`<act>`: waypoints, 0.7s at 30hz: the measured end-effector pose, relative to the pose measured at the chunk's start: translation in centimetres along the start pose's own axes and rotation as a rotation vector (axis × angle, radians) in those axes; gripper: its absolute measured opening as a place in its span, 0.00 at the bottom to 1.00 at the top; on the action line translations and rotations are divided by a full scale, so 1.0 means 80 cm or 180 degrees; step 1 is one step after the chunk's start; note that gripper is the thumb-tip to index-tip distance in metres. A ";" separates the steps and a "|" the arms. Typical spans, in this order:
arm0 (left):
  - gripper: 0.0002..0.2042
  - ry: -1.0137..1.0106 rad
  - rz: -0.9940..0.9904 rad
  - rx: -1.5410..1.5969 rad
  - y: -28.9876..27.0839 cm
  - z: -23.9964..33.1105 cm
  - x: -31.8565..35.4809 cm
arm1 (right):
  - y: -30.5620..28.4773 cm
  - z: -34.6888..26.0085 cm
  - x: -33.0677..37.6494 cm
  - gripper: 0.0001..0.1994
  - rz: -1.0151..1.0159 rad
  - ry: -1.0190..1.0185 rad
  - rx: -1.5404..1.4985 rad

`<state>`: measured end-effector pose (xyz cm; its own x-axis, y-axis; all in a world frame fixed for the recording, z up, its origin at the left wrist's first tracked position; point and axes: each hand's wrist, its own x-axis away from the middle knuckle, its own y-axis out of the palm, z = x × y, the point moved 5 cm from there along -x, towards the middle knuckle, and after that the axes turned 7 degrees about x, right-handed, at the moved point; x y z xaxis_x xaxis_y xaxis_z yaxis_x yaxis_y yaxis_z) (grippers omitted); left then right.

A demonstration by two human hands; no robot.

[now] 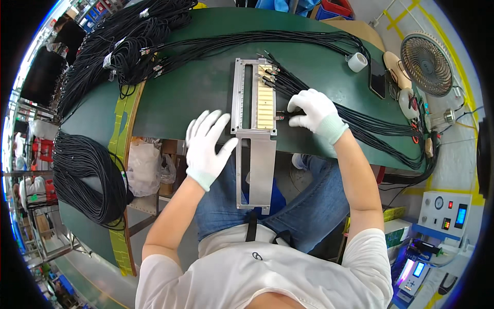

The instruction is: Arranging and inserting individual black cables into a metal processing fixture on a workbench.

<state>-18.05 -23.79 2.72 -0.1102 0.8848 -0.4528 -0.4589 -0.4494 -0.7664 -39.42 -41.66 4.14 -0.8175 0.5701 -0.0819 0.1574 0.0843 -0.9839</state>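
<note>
A metal fixture [238, 98] with a row of cream-yellow slots [265, 105] lies on the green table, its hinged metal plate [262, 170] hanging past the near edge over my lap. Several black cables [288, 80] have their connector ends in the far slots. My right hand [316, 112], in a white glove, curls thumb and fingers around a black cable [283, 115] whose metal connector end [278, 116] meets the fixture's right side near the lower slots. To the left of the fixture, my gloved left hand [207, 147] is spread, holding nothing.
Bundles of black cable [134, 46] pile at the far left, with a large coil [87, 180] below. On the right are a white tape roll [357, 62], a phone [377, 79], a fan [426, 64] and more cables [375, 123]. A yellow-taped edge [121, 149] borders the left opening.
</note>
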 end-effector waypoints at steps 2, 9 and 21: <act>0.26 0.0018 -0.0141 0.0103 0.027 -0.012 -0.010 | 0.008 0.012 -0.007 0.11 0.0349 0.0115 0.0126; 0.19 -0.0100 0.0137 0.0619 0.030 -0.009 -0.018 | -0.012 -0.024 -0.003 0.08 0.1087 -0.0158 -0.0540; 0.06 -0.0044 0.0735 0.1027 0.016 -0.004 -0.032 | -0.013 -0.063 -0.002 0.08 0.0720 -0.0344 -0.0774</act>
<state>-18.11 -26.68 2.75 -0.2537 0.7674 -0.5888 -0.6738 -0.5770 -0.4617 -36.67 -37.72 5.97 -0.7987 0.5078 -0.3228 0.4582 0.1654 -0.8733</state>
